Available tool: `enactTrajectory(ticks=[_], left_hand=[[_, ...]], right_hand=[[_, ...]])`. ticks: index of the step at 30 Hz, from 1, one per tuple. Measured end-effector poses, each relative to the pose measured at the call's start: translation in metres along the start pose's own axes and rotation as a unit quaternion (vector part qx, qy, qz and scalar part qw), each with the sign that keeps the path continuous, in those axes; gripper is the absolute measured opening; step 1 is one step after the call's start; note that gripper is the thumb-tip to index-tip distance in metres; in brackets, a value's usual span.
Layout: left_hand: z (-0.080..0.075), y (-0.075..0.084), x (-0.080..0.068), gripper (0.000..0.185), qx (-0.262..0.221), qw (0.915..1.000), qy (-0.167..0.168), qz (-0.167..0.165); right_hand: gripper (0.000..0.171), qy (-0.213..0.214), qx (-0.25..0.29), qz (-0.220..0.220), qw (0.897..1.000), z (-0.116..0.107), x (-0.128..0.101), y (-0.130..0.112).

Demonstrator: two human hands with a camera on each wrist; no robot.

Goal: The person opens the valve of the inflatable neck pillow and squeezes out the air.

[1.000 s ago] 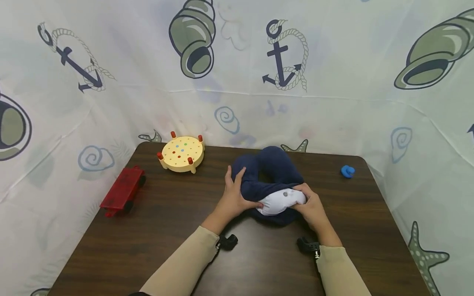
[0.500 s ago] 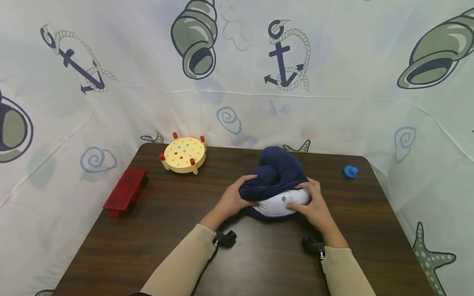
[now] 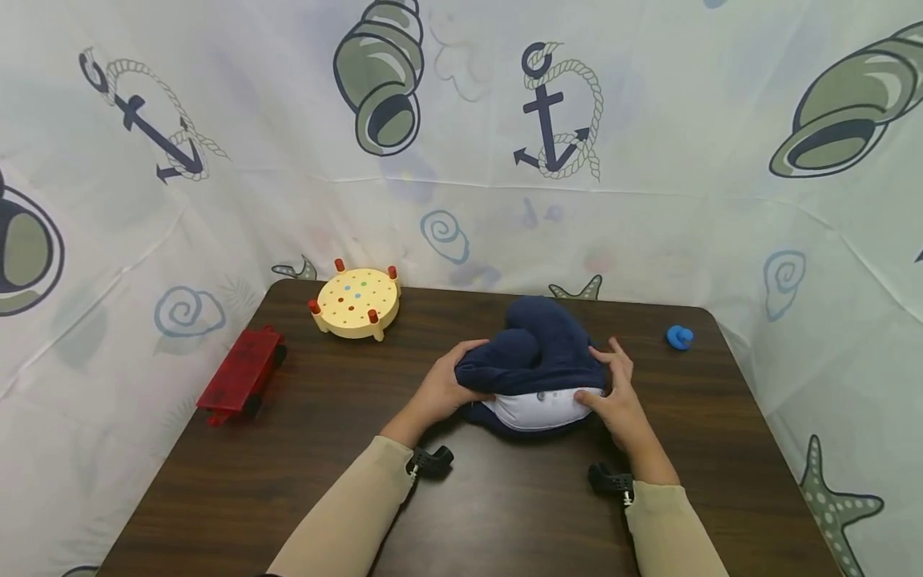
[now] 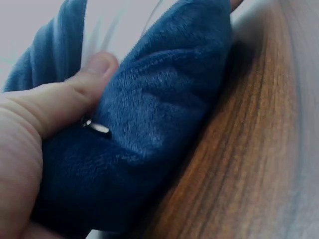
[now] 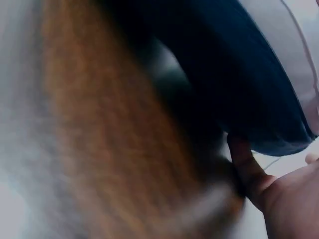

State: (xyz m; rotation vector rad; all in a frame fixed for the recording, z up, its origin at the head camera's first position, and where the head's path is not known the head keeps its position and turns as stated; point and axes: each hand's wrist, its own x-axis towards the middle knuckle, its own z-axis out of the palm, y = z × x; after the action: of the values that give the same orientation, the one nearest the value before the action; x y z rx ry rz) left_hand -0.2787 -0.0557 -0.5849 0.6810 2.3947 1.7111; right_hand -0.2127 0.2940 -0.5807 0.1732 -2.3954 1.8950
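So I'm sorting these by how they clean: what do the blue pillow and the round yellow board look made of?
The pillow looks like navy plush fabric: the left wrist view shows a soft, fuzzy nap. Its white part looks like smoother cloth, though that is less certain. The round board seems to be pale painted or varnished wood with red pegs; moulded plastic can't be ruled out.

One navy pillow (image 3: pixel 537 353), one pegboard (image 3: pixel 356 302), one red toy (image 3: pixel 238 373), one blue piece (image 3: pixel 678 336).
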Motion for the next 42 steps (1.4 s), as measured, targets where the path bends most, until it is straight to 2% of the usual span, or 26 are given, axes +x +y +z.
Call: enactTrajectory(ticks=[3,6,8,10,15,18,20,22,26,29,31,33,36,39,42], left_hand=[[-0.001,0.001,0.0,0.09,0.003,1.0,-0.001,0.0],[-0.001,0.003,0.001,0.086,0.007,1.0,-0.003,-0.003],[-0.002,0.004,0.001,0.088,0.006,1.0,-0.007,-0.003],[-0.002,0.005,0.002,0.094,0.006,0.9998,-0.016,-0.005],[-0.005,0.005,0.006,0.114,-0.004,0.9983,-0.053,-0.022],[-0.007,0.003,0.006,0.116,-0.025,0.9966,-0.075,-0.025],[-0.008,0.002,0.005,0.112,-0.035,0.9956,-0.084,-0.023],[-0.008,0.001,0.004,0.106,-0.031,0.9954,-0.088,-0.018],[-0.006,0.0,0.0,0.083,-0.006,0.9965,-0.082,-0.011],[-0.003,0.001,-0.001,0.061,-0.004,0.9973,-0.072,-0.013],[0.0,0.002,-0.002,0.049,-0.006,0.9978,-0.064,-0.015],[0.002,0.003,-0.001,0.042,-0.011,0.9981,-0.058,-0.016],[0.004,0.004,0.0,0.035,-0.013,0.9985,-0.052,-0.007],[0.006,0.006,0.0,0.03,-0.025,0.9989,-0.039,0.011],[0.008,0.009,0.0,0.031,-0.029,0.9992,-0.021,0.014]], right_hand=[[0.093,-0.007,0.019,0.017,1.0,-0.002,0.001,-0.001],[0.099,-0.005,-0.022,0.033,0.999,-0.004,0.001,-0.004],[0.094,0.01,-0.062,0.038,0.997,-0.003,0.001,-0.006],[0.076,0.033,-0.082,0.039,0.995,-0.002,0.001,-0.009],[0.029,0.076,-0.018,0.022,0.997,0.007,0.002,-0.011],[0.019,0.071,-0.005,0.014,0.997,0.007,0.002,-0.008],[0.012,0.05,-0.013,0.01,0.999,0.004,0.002,-0.006],[0.016,0.021,-0.026,0.007,0.999,-0.001,0.001,-0.003],[0.048,-0.029,-0.033,-0.01,0.999,-0.007,0.001,0.001],[0.067,-0.047,-0.029,-0.014,0.998,-0.009,0.002,0.003],[0.073,-0.05,-0.03,-0.005,0.998,-0.009,0.003,0.005],[0.071,-0.046,-0.029,0.005,0.999,-0.009,0.003,0.004],[0.055,-0.018,-0.015,0.015,1.0,-0.005,0.003,0.005],[0.038,0.01,-0.011,0.009,1.0,-0.001,0.003,0.004],[0.034,0.02,-0.018,-0.003,1.0,0.002,0.004,0.003]])
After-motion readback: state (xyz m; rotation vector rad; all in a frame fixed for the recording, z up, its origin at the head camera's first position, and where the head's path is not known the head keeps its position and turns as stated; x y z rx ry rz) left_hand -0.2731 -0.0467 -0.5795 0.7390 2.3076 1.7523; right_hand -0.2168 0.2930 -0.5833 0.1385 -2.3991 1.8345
